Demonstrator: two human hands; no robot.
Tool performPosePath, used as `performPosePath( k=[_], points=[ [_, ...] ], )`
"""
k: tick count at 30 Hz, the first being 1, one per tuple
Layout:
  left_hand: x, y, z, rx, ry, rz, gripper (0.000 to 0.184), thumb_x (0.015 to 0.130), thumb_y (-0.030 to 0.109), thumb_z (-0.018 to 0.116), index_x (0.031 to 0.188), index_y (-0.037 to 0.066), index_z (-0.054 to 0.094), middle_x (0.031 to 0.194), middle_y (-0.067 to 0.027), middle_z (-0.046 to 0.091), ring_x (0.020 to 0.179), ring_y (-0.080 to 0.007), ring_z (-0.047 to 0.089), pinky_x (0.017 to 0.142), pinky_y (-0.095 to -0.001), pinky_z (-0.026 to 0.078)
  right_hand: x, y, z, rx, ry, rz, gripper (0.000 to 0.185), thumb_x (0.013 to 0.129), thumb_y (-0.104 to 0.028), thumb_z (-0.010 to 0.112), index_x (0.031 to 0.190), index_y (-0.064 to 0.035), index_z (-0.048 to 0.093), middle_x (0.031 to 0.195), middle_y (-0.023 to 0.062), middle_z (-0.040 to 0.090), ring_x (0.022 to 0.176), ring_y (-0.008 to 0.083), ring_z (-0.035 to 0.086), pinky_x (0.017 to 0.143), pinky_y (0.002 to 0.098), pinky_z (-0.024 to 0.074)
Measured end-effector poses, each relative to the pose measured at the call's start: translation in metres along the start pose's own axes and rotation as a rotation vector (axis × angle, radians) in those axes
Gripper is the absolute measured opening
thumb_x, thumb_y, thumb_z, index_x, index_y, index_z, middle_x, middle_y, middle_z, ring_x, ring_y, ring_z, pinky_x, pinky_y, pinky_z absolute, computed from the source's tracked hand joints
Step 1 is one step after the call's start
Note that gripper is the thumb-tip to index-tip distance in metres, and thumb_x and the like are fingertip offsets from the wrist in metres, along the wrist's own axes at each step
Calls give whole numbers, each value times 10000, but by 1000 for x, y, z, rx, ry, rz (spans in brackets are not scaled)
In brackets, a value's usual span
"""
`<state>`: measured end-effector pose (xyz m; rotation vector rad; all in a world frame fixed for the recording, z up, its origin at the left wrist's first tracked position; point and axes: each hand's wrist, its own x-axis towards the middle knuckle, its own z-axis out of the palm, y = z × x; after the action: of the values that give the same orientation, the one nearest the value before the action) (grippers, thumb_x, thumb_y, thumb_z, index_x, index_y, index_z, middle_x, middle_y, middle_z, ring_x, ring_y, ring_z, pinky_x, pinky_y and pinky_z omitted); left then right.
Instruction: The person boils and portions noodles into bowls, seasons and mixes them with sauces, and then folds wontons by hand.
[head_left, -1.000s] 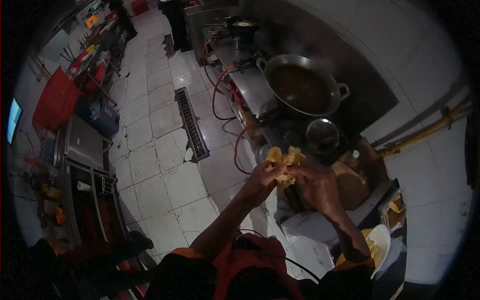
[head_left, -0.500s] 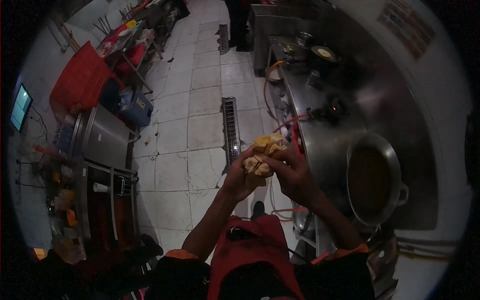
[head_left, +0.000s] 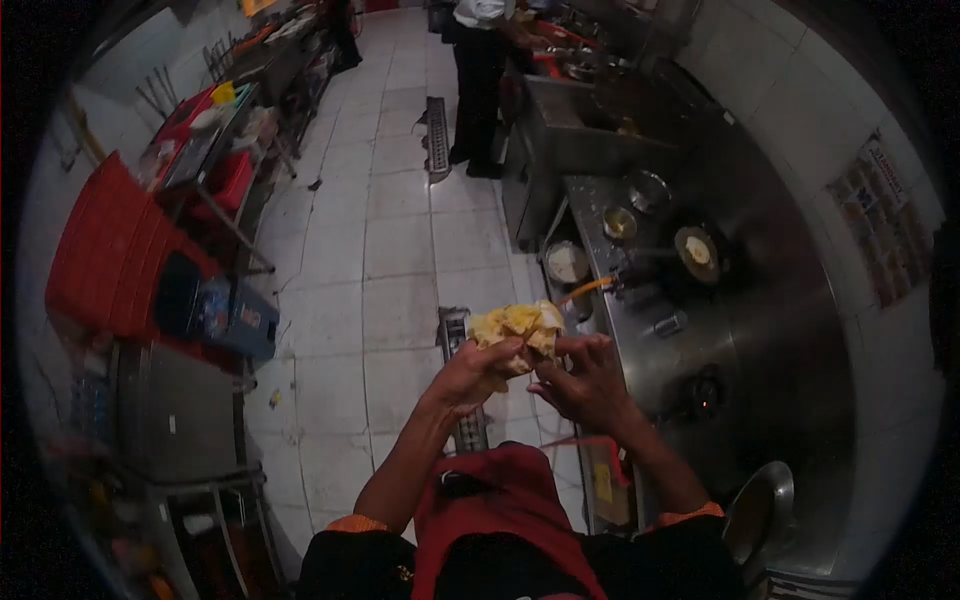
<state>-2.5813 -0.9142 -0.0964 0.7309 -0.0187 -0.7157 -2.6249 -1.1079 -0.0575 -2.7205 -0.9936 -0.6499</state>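
In front of my chest, over the tiled floor, is a crumpled yellow bundle (head_left: 518,330), thin and folded like dough or wrappers; what it is exactly I cannot make out. My left hand (head_left: 472,376) is wrapped round its lower left side. At its right side is my right hand (head_left: 582,382), thumb and fingers bent close against the edge of the bundle. Below both hands hangs the red apron (head_left: 490,500) that I wear.
A steel counter (head_left: 690,350) on the right bears a pan (head_left: 697,252) with pale food, bowls and a burner. The large wok (head_left: 757,512) is at lower right. Ahead stands a person (head_left: 478,90). Red crates (head_left: 115,250) and a blue-grey bin (head_left: 240,320) are on the left.
The view has moved along the aisle, so the large wok has slid down to the lower right and the person ahead looks nearer. Both hands still hold the yellow bundle, with the right fingers shifted.
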Motion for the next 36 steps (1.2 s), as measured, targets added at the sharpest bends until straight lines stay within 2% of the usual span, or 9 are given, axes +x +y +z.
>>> performPosePath(
  k=[2, 7, 11, 13, 17, 20, 23, 29, 36],
  points=[
    [57, 44, -10, 54, -45, -55, 398, 845, 212, 629, 1164, 16, 494, 1045, -54, 581, 929, -139, 580, 775, -274, 479, 32, 48, 26, 1, -13, 40, 546, 679, -325, 744, 1194, -257, 576, 952, 64, 417, 888, 246, 419, 782, 393, 348],
    [234, 132, -40, 182, -128, -170, 338, 847, 188, 630, 1120, 19, 525, 955, -34, 607, 831, -123, 598, 703, -254, 482, 113, 180, 88, 55, 5, 196, 483, 741, -324, 704, 1195, -211, 582, 918, 90, 432, 834, 255, 440, 718, 389, 391],
    [383, 193, -73, 357, -68, -162, 338, 841, 190, 649, 1101, -6, 556, 979, -49, 625, 855, -137, 608, 733, -255, 484, 171, 299, 138, 589, 97, 287, 595, 725, -191, 732, 1278, -176, 513, 917, 100, 454, 828, 232, 470, 729, 314, 421],
    [452, 237, -77, 495, -4, -171, 323, 843, 169, 642, 1092, -22, 564, 988, -76, 631, 862, -145, 613, 724, -254, 488, 200, 346, 149, 708, 194, 576, 575, 738, -149, 714, 1276, -155, 514, 934, 82, 462, 808, 198, 477, 737, 294, 418],
    [627, 298, -121, 591, -78, -268, 298, 847, 125, 620, 1077, -53, 555, 981, -113, 627, 841, -157, 619, 708, -247, 499, 223, 427, 169, 777, 311, 794, 493, 778, -91, 655, 1248, -49, 510, 913, 55, 480, 804, 150, 482, 754, 261, 405],
    [746, 327, -134, 647, -187, -373, 261, 861, 152, 602, 1044, -31, 577, 952, -83, 631, 775, -136, 615, 646, -228, 490, 212, 445, 192, 762, 576, 1136, 415, 858, -181, 587, 1225, -4, 508, 882, 27, 498, 793, 132, 472, 749, 265, 398],
    [854, 329, -132, 796, -324, -299, 233, 857, 125, 588, 1033, -26, 577, 935, -77, 628, 796, -146, 608, 640, -233, 487, 200, 440, 212, 749, 789, 1315, 439, 907, -308, 539, 1227, -10, 503, 835, 2, 493, 763, 116, 467, 723, 262, 392],
    [1023, 296, -143, 1245, -591, -201, 241, 847, 169, 595, 991, -24, 579, 925, -110, 616, 841, -203, 588, 672, -324, 484, 224, 415, 226, 576, 1020, 1795, 371, 919, -268, 522, 1180, -4, 519, 747, 4, 482, 656, 88, 461, 616, 222, 380],
    [1167, 159, -146, 1857, -82, 429, 289, 777, 130, 639, 1008, -31, 575, 943, -143, 604, 908, -280, 582, 766, -382, 487, 236, 428, 261, 506, 1152, 1947, 345, 908, -254, 554, 1142, -2, 531, 749, 2, 501, 657, 90, 475, 616, 231, 398]
  ],
)
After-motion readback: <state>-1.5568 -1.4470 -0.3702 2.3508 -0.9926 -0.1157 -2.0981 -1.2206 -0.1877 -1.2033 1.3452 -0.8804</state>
